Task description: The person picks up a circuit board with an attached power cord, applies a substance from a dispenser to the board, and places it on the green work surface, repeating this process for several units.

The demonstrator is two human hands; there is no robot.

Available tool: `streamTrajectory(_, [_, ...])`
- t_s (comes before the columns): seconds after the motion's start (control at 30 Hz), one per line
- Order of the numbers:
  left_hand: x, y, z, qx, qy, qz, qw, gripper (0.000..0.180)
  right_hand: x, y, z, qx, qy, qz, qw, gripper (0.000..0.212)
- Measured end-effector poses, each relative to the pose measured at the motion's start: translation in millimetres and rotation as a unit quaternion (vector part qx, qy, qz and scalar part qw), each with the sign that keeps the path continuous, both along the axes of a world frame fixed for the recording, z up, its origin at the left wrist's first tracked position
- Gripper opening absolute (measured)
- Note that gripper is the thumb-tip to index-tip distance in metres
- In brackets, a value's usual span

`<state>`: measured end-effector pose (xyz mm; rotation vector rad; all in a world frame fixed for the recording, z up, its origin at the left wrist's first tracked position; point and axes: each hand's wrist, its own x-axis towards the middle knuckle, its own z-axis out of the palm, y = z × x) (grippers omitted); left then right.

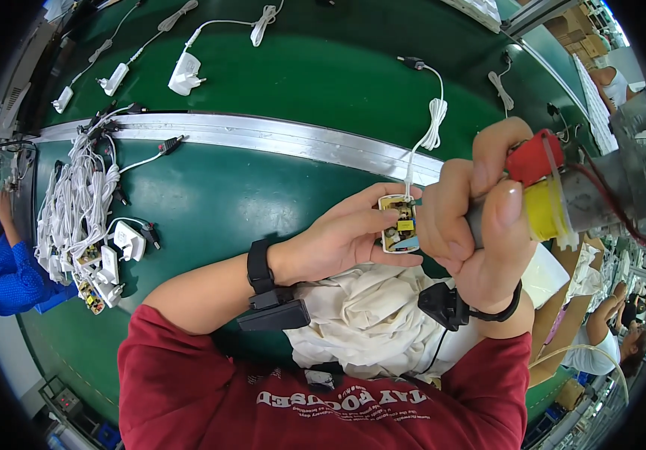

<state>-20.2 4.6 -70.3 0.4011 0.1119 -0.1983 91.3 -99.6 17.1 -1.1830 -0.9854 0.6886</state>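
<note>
My left hand (338, 234) holds an open white power adapter (398, 206) between thumb and fingers. Its circuit board with a yellow component shows, and a white cable (434, 124), partly bundled, leads away from its top. Close to the adapter's right side, my right hand (480, 202) is wrapped round a thick grey tubular hand tool (600, 187) with a yellow band and a red block on top. My fingers hide the tool's front end. A pale blue pointed sliver shows over the lower end of the board; I cannot tell what it belongs to.
On the left lies a heap of white adapters with bundled cables (86, 202). Beyond a metal rail (263, 139), more adapters (186, 75) rest on the green surface. Crumpled white cloth (368, 315) sits before me. Other people work at both sides; a cardboard box (555, 307) stands right.
</note>
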Motion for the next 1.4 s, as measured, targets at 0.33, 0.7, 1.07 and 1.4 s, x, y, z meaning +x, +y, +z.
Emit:
streamTrajectory(0.33, [0,-1,-2,-0.022,0.005,0.002,1.000,0.041,-2,1,3,-0.014,0.061,-0.032,0.998,0.037])
streamTrajectory(0.7, [23,9,-20,0.085,0.005,-0.002,0.996,0.038,1,1,2,0.002,0.066,-0.032,0.997,0.047])
streamTrajectory(1.07, [140,54,-20,0.876,-0.240,0.207,0.364,0.036,-7,2,-7,0.041,0.088,-0.049,0.994,0.034])
streamTrajectory(1.4, [43,140,38,0.886,-0.134,0.371,0.243,0.030,-5,-1,26,0.012,0.064,-0.085,0.994,0.028])
